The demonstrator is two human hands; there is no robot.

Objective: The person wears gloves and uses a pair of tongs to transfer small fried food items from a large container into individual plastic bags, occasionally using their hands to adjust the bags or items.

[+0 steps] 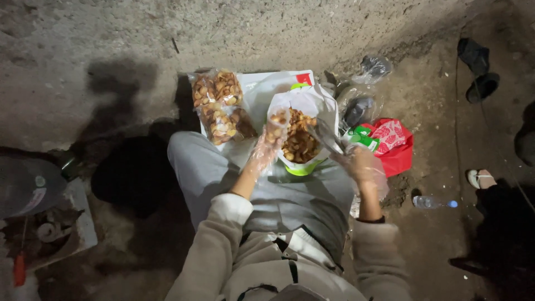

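On lap, centre: white bag (308, 106) w/ green bowl (304, 169) under it, sat on person's grey-trousered knees, full of brown snack pieces (301, 142).
Left hand (271, 139): in clear plastic glove, raised at bag's left edge, fingers closed round a small bunch of snack pieces.
Right hand (362, 164): also gloved, at bag's right side, pinching clear plastic wrap (325, 135) that ran toward bag mouth; grip looked closed on the wrap.
Packed bags (220, 106): clear packets of same snacks, lay just left of white bag, on white board (253, 83), touching each other.
Red bag (395, 146): on ground just right of right hand, w/ green-white carton (362, 137) beside it.
Clear bags w/ dark stuff (359, 108): behind red bag, near wall.
Water bottle (434, 202): lay flat on dirt floor, right of person, well apart from bag.
Another person's foot (482, 178): in sandal, far right edge.
Dark shoes (476, 69): upper right, on ground.
Left side: metal junk & red-handled tool (20, 267), too dark to tell more.
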